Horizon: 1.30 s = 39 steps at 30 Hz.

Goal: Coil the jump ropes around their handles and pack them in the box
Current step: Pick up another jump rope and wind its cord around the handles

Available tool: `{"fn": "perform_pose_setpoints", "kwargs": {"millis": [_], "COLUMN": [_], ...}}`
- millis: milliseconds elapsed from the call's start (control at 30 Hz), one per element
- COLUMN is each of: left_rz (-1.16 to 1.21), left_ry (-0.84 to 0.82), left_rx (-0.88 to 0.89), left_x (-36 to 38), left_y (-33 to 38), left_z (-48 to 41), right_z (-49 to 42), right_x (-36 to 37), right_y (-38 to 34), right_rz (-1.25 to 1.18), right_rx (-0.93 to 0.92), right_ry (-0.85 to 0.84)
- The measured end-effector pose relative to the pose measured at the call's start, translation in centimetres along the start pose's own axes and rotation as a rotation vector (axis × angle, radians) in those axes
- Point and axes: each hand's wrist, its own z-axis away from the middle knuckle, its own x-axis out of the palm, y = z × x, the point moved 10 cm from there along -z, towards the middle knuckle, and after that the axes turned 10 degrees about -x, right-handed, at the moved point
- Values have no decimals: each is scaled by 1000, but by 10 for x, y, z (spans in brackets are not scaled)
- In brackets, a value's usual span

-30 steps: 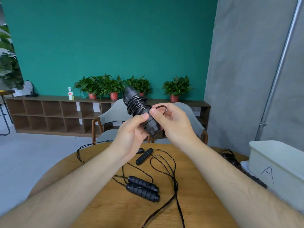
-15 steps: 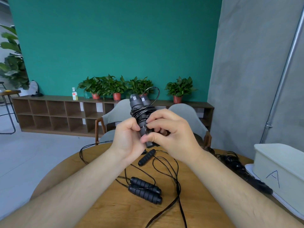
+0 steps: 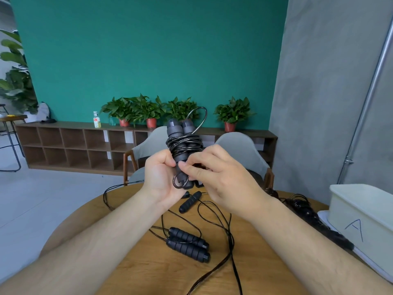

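1. Above the round wooden table (image 3: 148, 271), two bare hands hold one jump rope bundle (image 3: 182, 145) upright: two dark ribbed foam handles side by side, thin glossy black cord wound around their middle in many turns.
2. Left hand (image 3: 161, 177) has fingers curled tight around the lower part of the bundle's handles. Right hand (image 3: 221, 177) pinches the cord with thumb and forefinger against the handles, other fingers bent close.
3. One small cord loop (image 3: 180, 182) sticks out at the bottom between the hands; one larger loop (image 3: 198, 119) arcs above the handle tops.
4. On the table: one pair of ribbed black handles (image 3: 188, 243) lying side by side, touching; one single handle (image 3: 190, 201) further back, near the hands; loose black cord (image 3: 221, 226) snaking across the wood and off the near edge.
5. One more dark coiled rope (image 3: 306, 211) lies at the table's right, just beside the box, partly hidden by the right forearm.
6. One pale rectangular box (image 3: 365, 211), smooth sides, rounded corners, letter "A" handwritten on its side, sits at the right edge on a flat white piece (image 3: 331, 225). Cannot tell what is inside.
7. Background: two grey chairs (image 3: 238, 145), one long wooden cubby shelf (image 3: 72, 145), four potted plants (image 3: 232, 112) in red pots, teal wall.
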Motion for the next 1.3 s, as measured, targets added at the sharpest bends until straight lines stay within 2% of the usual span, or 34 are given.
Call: {"fn": "perform_pose_setpoints", "kwargs": {"millis": [167,367,500,800,933,1100,1300], "left_rz": [-21,27,-7,-56,-62,-132,-146], "left_ry": [-96,109,165,76,108,142,141], "left_rx": [-9,-23,-9,3,8,-7,-24], "left_x": [16,3,-1,16,12,7,10], "left_y": [-7,-16,-17,-20,-20,-34,-35], "left_z": [3,-1,-2,1,1,3,4], "right_z": [8,16,20,14,12,3,15], "right_x": [-8,-17,-16,-24,-18,-30,-27], "right_y": [9,8,12,16,13,-7,3], "right_rz": [8,59,113,134,179,415,444], "right_rx": [148,298,384,532,548,406,569], "right_ry": [169,271,266,281,245,270,270]}}
